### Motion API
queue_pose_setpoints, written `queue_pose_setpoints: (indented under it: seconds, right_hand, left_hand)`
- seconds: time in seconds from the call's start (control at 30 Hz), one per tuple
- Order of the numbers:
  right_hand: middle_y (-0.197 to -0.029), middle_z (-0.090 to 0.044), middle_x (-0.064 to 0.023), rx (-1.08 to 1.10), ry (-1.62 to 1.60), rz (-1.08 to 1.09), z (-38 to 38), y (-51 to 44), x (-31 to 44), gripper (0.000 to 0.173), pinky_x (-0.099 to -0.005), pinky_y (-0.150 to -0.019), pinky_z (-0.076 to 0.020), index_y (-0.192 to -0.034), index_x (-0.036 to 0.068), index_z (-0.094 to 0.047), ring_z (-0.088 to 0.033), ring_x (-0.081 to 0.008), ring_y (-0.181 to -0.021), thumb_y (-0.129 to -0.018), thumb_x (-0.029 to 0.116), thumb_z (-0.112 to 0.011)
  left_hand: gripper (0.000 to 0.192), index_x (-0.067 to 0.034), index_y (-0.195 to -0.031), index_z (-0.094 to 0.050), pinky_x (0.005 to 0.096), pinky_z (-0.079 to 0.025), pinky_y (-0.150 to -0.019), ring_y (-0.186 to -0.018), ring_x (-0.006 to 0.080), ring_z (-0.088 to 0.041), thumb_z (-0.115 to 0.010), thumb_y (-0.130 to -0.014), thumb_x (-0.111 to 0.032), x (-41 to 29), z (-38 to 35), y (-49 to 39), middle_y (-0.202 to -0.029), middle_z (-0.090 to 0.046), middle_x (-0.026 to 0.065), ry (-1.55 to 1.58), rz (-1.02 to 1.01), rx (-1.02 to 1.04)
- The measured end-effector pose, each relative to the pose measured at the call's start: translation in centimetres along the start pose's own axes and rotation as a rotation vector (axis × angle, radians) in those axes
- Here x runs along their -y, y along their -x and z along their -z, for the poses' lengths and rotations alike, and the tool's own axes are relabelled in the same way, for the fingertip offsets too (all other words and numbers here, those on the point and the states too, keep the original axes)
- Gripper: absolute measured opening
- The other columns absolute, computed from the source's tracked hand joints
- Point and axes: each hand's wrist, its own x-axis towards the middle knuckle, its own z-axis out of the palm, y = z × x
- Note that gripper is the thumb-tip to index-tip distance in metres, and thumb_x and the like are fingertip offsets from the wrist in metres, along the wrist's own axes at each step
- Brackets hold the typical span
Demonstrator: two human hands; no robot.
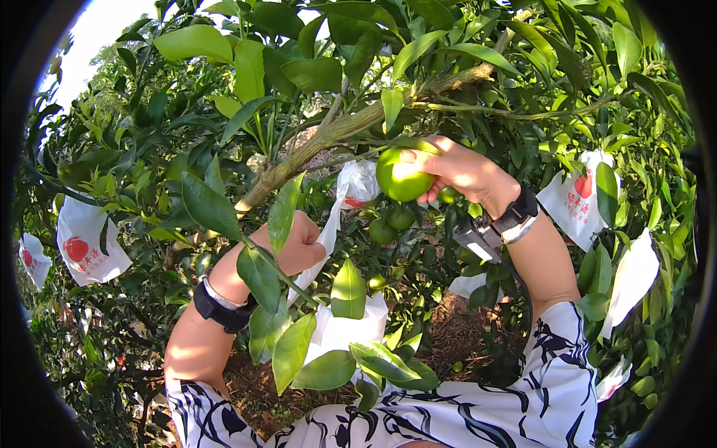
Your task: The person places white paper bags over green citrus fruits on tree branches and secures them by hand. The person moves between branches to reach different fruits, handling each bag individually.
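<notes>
A green citrus fruit [404, 175] hangs under a leaf beside a thick branch, and my right hand [456, 168] has its thumb and fingers around its right side. My left hand [299, 243] is closed in a fist on a long narrow part of a white paper bag [331, 224], left of and below the fruit; its fingertips are partly hidden by a leaf. The bag's wider part [358, 182], with a red print, lies just left of the fruit. Smaller green fruits [382, 230] hang below it.
The thick branch [347, 124] runs diagonally above both hands. Printed white bags [92, 241] hang at left, others [580, 199] at right. A leafy shoot [269, 263] crosses before my left wrist. Another white bag [350, 330] is low in the centre, behind leaves.
</notes>
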Motion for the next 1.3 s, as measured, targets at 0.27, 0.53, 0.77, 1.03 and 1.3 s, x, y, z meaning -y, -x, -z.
queue_pose_setpoints:
  seconds: [0.27,0.53,0.77,1.03,1.3]
  right_hand:
    - [-0.109,-0.059,-0.0197,0.418,-0.676,0.180,-3.9,-1.5,-2.9,0.060,-0.0321,-0.070,-0.0543,-0.125,0.002,-0.043,-0.064,-0.0246,-0.089,-0.092,0.052,-0.040]
    - [-0.112,-0.058,-0.0183,0.437,-0.616,0.227,-4.2,-1.3,-3.1,0.060,-0.0343,-0.075,-0.0533,-0.130,0.005,-0.039,-0.062,-0.0263,-0.100,-0.092,0.050,-0.043]
    - [-0.110,-0.058,-0.0106,0.251,-0.442,0.236,-4.5,-0.6,-2.9,0.056,-0.0328,-0.083,-0.0500,-0.129,0.005,-0.039,-0.064,-0.0214,-0.091,-0.089,0.041,-0.056]
    - [-0.114,-0.056,-0.0116,0.155,-0.254,0.183,-4.3,-0.3,-1.6,0.064,-0.0300,-0.088,-0.0472,-0.128,0.001,-0.038,-0.062,-0.0187,-0.092,-0.084,0.040,-0.063]
    - [-0.119,-0.054,-0.0171,0.025,0.063,0.254,-4.4,-1.4,-2.2,0.084,-0.0310,-0.093,-0.0412,-0.131,-0.006,-0.032,-0.049,-0.0206,-0.112,-0.077,0.046,-0.069]
  left_hand:
    - [0.023,-0.005,-0.057,-0.047,0.0193,-0.029,-0.046,-0.051,0.0005,-0.036,-0.053,-0.079,-0.009,-1.3,1.3,0.6,-0.053,-0.039,-0.0097,0.683,0.096,0.403]
    - [0.015,-0.003,-0.071,-0.059,0.0183,-0.035,-0.057,-0.060,0.0024,-0.045,-0.058,-0.083,-0.011,-2.1,-1.7,-2.7,-0.064,-0.050,-0.0070,0.765,-0.143,0.506]
    - [0.010,-0.003,-0.076,-0.065,0.0199,-0.039,-0.051,-0.055,0.0033,-0.052,-0.061,-0.080,-0.011,0.5,-0.2,-3.4,-0.066,-0.060,-0.0035,0.909,0.143,0.369]
    - [0.011,0.000,-0.082,-0.064,0.0210,-0.044,-0.054,-0.059,0.0077,-0.058,-0.061,-0.080,-0.011,0.8,-0.1,-4.8,-0.072,-0.064,0.0022,0.941,0.129,0.214]
    - [0.018,0.002,-0.091,-0.065,0.0232,-0.049,-0.058,-0.064,0.0103,-0.062,-0.056,-0.083,-0.011,0.0,0.0,-5.2,-0.079,-0.066,0.0062,1.057,0.031,0.161]
